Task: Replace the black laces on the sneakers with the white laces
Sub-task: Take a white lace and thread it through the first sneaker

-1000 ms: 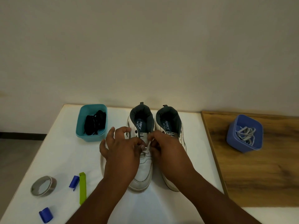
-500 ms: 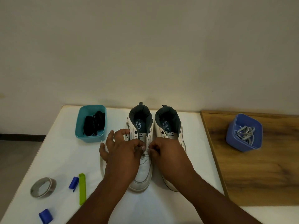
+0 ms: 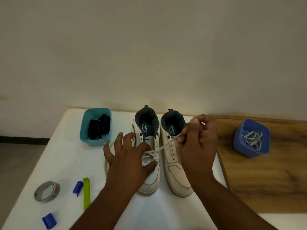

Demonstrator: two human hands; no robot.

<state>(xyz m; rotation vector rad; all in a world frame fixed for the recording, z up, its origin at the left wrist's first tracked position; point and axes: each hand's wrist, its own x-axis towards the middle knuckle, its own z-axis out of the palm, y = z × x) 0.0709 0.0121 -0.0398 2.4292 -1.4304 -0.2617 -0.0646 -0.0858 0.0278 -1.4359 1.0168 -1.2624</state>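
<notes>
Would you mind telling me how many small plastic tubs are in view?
2: a teal plastic tub of black laces left of the sneakers, and a blue plastic tub of white laces on the wooden board, far right.

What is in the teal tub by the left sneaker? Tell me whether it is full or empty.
Partly filled. The teal tub holds a loose bundle of black laces; bare floor and inner wall show around the bundle, which sits below the rim.

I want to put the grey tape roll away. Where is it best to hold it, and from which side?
Take the grey tape roll from above, pinching its wall with the thumb in the open centre. It lies flat on the white table, hole up, so the low sides offer little grip.
</notes>
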